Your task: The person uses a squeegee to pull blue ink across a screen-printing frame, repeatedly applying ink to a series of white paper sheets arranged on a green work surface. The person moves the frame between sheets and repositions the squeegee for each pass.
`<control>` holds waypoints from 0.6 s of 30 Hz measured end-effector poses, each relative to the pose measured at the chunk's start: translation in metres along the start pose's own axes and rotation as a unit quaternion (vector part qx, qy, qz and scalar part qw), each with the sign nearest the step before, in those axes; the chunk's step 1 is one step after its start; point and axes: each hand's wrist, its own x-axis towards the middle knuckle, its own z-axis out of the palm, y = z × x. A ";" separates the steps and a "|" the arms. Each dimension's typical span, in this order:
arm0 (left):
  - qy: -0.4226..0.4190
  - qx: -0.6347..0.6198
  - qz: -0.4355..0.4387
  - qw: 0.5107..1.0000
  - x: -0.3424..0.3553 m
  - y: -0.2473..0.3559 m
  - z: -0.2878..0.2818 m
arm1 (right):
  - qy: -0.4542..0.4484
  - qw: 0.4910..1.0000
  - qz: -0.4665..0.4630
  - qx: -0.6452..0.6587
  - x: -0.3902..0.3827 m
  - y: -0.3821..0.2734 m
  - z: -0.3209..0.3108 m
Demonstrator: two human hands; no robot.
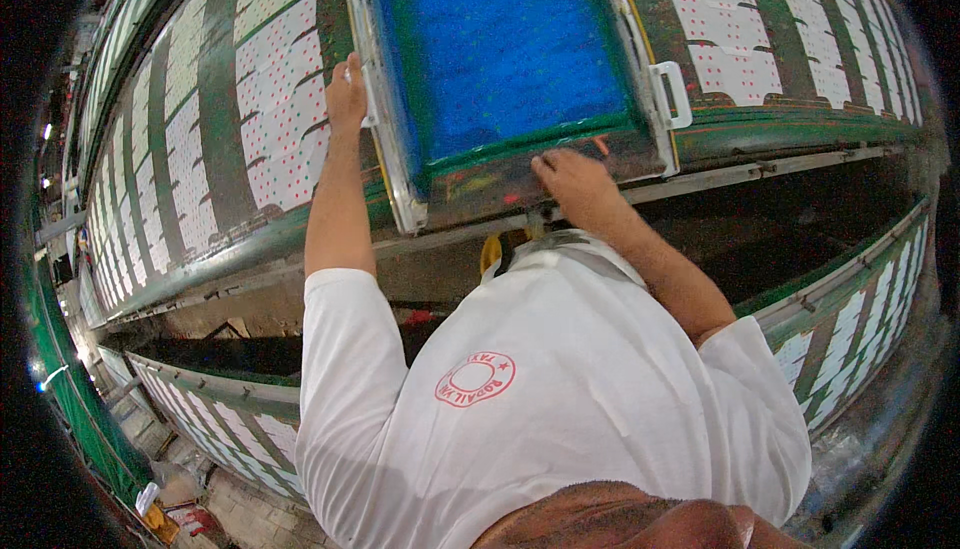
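A screen-printing frame (388, 164) with a blue mesh field (505, 49) and dark green borders lies over the long table in front of me. My left hand (347, 97) is closed round the white handle (370, 104) on the frame's left side. At the near end of the frame, my right hand (578, 184) has its fingers curled down onto the dark, ink-stained border; whether they pinch anything is hidden. Just beyond these fingers shows a small orange-red strip (601, 145). A second white handle (672, 94) on the right side is untouched.
White fabric panels with red dots (280, 99) lie in rows along the printing table, left and right of the frame. A metal rail (770, 171) edges the table. Behind me runs another table with similar panels (870, 339). Green netting (80, 399) hangs at the far left.
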 end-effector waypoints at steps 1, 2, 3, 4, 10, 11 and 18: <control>-0.013 0.005 -0.007 1.000 -0.001 -0.001 -0.001 | 0.014 1.000 -0.023 0.000 -0.008 0.003 0.002; -0.023 0.012 -0.018 1.000 0.000 -0.001 -0.001 | 0.024 0.999 -0.044 0.001 -0.015 0.005 0.004; -0.028 0.022 -0.020 0.999 0.001 -0.002 -0.002 | 0.037 0.997 -0.066 0.002 -0.020 0.009 0.004; -0.028 0.034 -0.022 0.999 0.001 -0.003 -0.002 | 0.013 0.995 -0.096 -0.006 -0.023 0.014 0.004; -0.005 0.080 -0.001 0.997 0.004 -0.007 -0.001 | -0.022 0.967 -0.114 0.227 -0.052 0.067 -0.022; -0.008 0.093 -0.009 0.996 0.004 -0.007 -0.001 | 0.003 0.966 -0.075 0.247 -0.054 0.082 -0.029; 0.006 0.096 -0.005 0.995 -0.002 0.001 -0.004 | 0.260 0.926 0.243 0.127 -0.062 0.209 -0.049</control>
